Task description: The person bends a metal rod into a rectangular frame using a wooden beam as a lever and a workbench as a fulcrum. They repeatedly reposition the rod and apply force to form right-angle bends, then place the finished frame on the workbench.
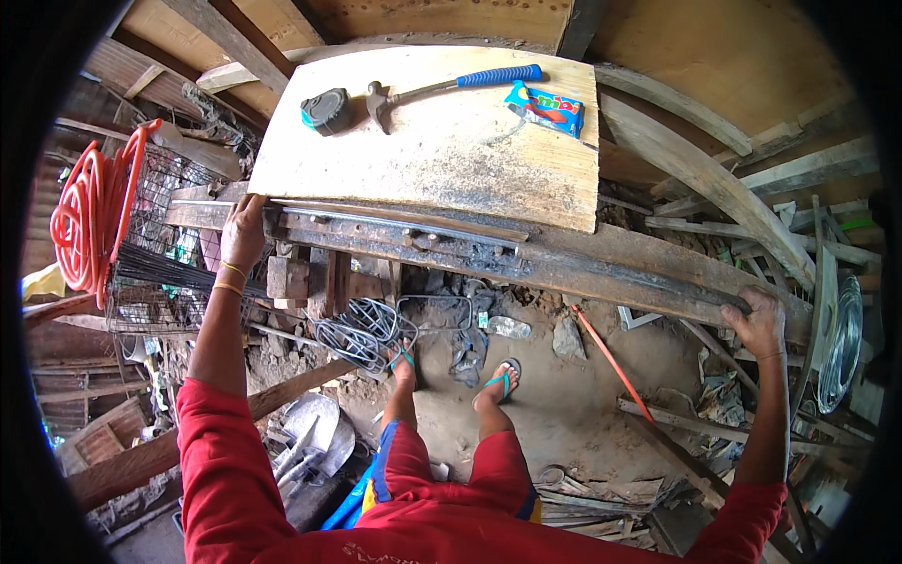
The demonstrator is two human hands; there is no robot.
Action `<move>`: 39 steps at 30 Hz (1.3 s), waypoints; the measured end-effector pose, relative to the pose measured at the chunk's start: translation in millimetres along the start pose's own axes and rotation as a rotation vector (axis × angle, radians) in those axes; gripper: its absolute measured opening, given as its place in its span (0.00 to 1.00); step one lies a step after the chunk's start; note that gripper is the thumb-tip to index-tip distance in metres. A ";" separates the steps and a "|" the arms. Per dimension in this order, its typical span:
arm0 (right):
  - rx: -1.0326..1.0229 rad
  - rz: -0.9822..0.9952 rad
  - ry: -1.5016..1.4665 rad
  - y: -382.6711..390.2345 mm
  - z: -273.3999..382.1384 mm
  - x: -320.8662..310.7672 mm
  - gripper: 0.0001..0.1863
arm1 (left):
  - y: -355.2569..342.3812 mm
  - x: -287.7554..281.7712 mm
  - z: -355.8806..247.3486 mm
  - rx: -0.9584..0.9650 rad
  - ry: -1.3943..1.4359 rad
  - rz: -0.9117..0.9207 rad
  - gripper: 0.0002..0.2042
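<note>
In front of me, a long worn wooden beam carries metal pieces and several bolts. A thin metal rod lies lengthwise along it. At the beam's left part, my left hand is closed over the rod, its fingertips beside the plywood's near corner; part of the grip is hidden. My right hand, far to the right, is wrapped around the end of a dark metal bar. This bar lies along the beam's near side, and its inner end comes near the bolts.
Plywood behind the beam holds a tape measure, a blue-handled hammer and a blue packet. Bent metal stirrups lie by my foot. An orange hose hangs left; a wire coil stands right.
</note>
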State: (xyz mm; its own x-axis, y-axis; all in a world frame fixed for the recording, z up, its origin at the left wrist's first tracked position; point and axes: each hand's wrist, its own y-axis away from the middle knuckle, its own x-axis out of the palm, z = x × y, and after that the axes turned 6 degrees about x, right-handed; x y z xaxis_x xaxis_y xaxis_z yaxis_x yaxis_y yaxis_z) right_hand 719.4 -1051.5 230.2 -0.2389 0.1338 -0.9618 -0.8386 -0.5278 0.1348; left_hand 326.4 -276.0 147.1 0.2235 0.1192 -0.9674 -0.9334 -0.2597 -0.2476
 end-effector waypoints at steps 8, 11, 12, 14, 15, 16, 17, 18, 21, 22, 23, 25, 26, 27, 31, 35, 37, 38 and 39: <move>0.082 -0.001 0.110 26.1 30.9 19.0 0.29 | 2.4 8.7 -7.3 -0.101 0.101 -0.095 0.14; 0.094 0.005 0.093 41.5 31.4 32.3 0.29 | 3.5 13.1 -6.9 -0.165 0.153 -0.120 0.15; 0.073 -0.043 0.070 43.7 30.2 35.6 0.29 | 3.1 12.3 -7.4 -0.163 0.186 -0.121 0.15; 0.055 -0.110 0.029 47.9 29.4 40.4 0.28 | 0.8 5.7 -13.8 -0.181 0.177 -0.113 0.15; 0.092 -0.061 0.036 49.9 29.9 40.8 0.28 | -0.6 -0.3 -22.0 -0.196 0.170 -0.188 0.15; 0.113 -0.042 0.029 50.7 30.5 38.9 0.27 | -1.7 -8.0 -35.1 -0.230 0.137 -0.252 0.14; 0.133 -0.020 0.021 52.4 31.7 35.4 0.27 | -0.8 -19.3 -53.0 -0.299 0.098 -0.292 0.14; 0.111 -0.009 0.020 54.2 33.4 30.7 0.28 | 0.4 -30.8 -78.9 -0.334 0.031 -0.362 0.14; 0.077 0.052 0.043 54.2 34.9 10.9 0.29 | 5.8 -64.3 -202.2 -0.107 0.257 -0.468 0.16; 0.103 0.108 0.074 53.7 33.6 6.0 0.29 | 8.6 -72.3 -259.4 -0.076 0.483 -0.215 0.17; 0.116 0.105 0.119 55.0 31.8 4.0 0.29 | 2.9 -77.0 -319.4 0.187 0.514 -0.267 0.17; 0.191 0.086 0.144 56.3 25.2 7.7 0.25 | -18.3 -83.9 -426.1 0.560 0.821 -0.070 0.14; 0.223 0.033 0.151 57.4 21.3 14.9 0.23 | -29.1 -86.8 -484.3 0.572 0.968 -0.113 0.18; 0.218 0.015 0.179 60.6 16.5 23.0 0.21 | -39.0 -89.3 -529.6 0.656 0.993 -0.111 0.22; 0.196 -0.172 0.237 71.7 -0.3 65.8 0.14 | -62.9 -87.4 -642.0 0.693 0.839 -0.062 0.18; 0.307 -0.307 0.414 86.3 -5.8 96.7 0.13 | -55.5 -63.6 -670.9 0.654 0.639 0.031 0.16; 0.389 -0.287 0.435 102.1 -2.3 104.6 0.14 | -44.8 -49.0 -674.4 0.649 0.638 0.050 0.14; 0.458 -0.240 0.393 114.1 2.5 104.6 0.13 | -40.3 -44.4 -676.2 0.658 0.658 0.059 0.14; 0.516 -0.207 0.352 125.3 11.4 104.1 0.13 | -31.9 -41.7 -675.1 0.657 0.698 0.009 0.13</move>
State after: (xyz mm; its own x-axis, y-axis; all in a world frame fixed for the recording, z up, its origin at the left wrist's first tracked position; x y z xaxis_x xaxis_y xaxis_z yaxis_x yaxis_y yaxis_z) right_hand 583.8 -1094.2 149.7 0.0534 -0.1389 -0.9889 -0.9981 -0.0390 -0.0484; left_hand 536.4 -919.6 159.5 0.1341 -0.5334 -0.8351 -0.8596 0.3567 -0.3659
